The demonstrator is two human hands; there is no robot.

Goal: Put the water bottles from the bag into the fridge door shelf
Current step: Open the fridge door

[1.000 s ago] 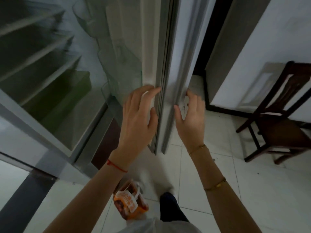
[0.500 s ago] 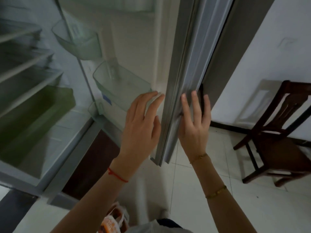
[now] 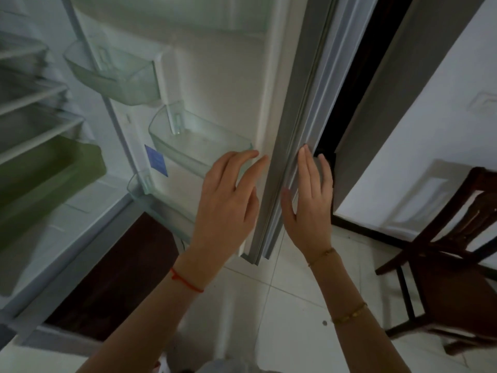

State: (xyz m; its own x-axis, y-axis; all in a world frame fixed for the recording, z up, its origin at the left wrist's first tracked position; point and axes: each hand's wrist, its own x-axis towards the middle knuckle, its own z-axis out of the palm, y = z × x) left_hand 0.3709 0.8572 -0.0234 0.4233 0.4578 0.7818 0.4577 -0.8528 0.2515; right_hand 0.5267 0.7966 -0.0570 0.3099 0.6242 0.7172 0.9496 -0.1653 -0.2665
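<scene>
White floor tiles (image 3: 282,305) below, fridge door (image 3: 301,146) swung wide. Left hand (image 3: 228,200) and right hand (image 3: 309,208) flat-fingered either side of its edge, grip on nothing. Door shelf (image 3: 199,146) bare; bottles and bag out of view. Likely heavy, slick: best taken mid-body.

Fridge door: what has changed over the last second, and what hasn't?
The fridge door has swung wider, so its clear door shelves now face the camera. The left hand and right hand stay flat and open on either side of its edge, gripping nothing. The bag has dropped out of view. The chair has not moved.
</scene>
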